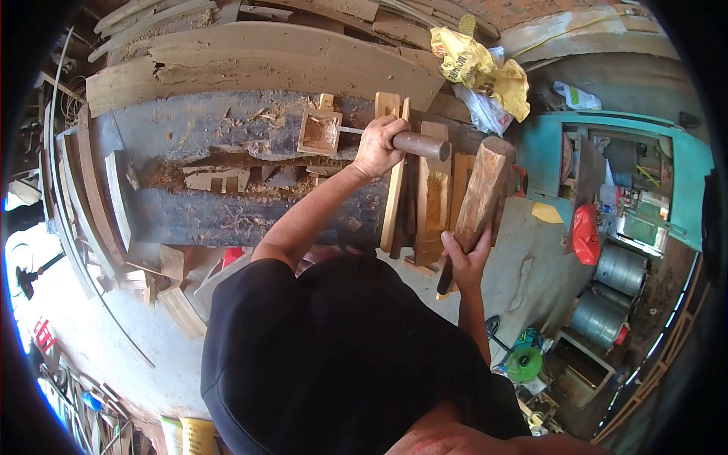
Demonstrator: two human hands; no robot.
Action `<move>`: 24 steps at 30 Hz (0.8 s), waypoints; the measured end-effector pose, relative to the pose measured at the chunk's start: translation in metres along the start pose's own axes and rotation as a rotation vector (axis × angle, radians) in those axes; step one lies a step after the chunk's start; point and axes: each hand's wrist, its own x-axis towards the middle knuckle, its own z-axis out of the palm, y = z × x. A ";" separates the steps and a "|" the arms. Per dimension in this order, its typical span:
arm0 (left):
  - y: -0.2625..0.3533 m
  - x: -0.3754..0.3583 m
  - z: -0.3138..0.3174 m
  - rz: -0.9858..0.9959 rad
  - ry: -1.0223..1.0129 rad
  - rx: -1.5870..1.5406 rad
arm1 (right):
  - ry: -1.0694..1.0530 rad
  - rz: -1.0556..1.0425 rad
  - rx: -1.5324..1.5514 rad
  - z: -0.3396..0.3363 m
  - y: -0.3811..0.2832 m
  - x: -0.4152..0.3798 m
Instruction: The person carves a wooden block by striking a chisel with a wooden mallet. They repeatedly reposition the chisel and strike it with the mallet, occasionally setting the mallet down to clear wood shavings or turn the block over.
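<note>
My left hand (379, 148) is wrapped round a chisel (421, 145) with a thick brown wooden handle. The narrow metal blade points left and reaches the side of a hollowed square wooden block (318, 132), which has shavings in its recess. My right hand (468, 259) grips a heavy wooden mallet (485, 176). The mallet's thick head slants up to the right, close to the butt of the chisel handle but apart from it, and its dark handle end shows below my fingers.
A dark, scarred timber bench (265, 212) carries shavings and offcuts. Several wooden strips (395, 182) stand between my hands. Long boards (265, 61) lie along the far side, with a yellow plastic bag (481, 68) on them. A turquoise cabinet frame (538, 152) and metal drums (599, 318) are at right.
</note>
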 end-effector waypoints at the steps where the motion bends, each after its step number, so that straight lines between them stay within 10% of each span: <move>1: -0.001 0.000 0.000 -0.005 -0.001 -0.012 | -0.007 -0.060 -0.038 0.000 -0.002 0.001; 9: -0.007 0.008 -0.002 -0.092 0.061 -0.091 | 0.054 -0.526 -0.089 0.005 0.004 0.021; 12: -0.011 0.012 0.002 -0.150 0.030 -0.153 | 0.021 -0.465 -0.676 0.031 0.014 0.028; 14: -0.009 0.011 0.004 -0.116 0.038 -0.093 | 0.017 0.088 -0.055 0.026 -0.029 0.024; 20: -0.009 0.007 -0.002 -0.114 0.012 -0.100 | 0.159 -0.709 0.279 0.025 -0.005 0.036; 22: -0.009 0.011 -0.004 -0.124 0.053 -0.102 | -0.024 -0.206 -0.412 0.039 0.005 0.033; 24: -0.014 0.021 -0.009 -0.106 0.064 -0.090 | -0.058 0.073 -0.106 0.031 -0.016 0.031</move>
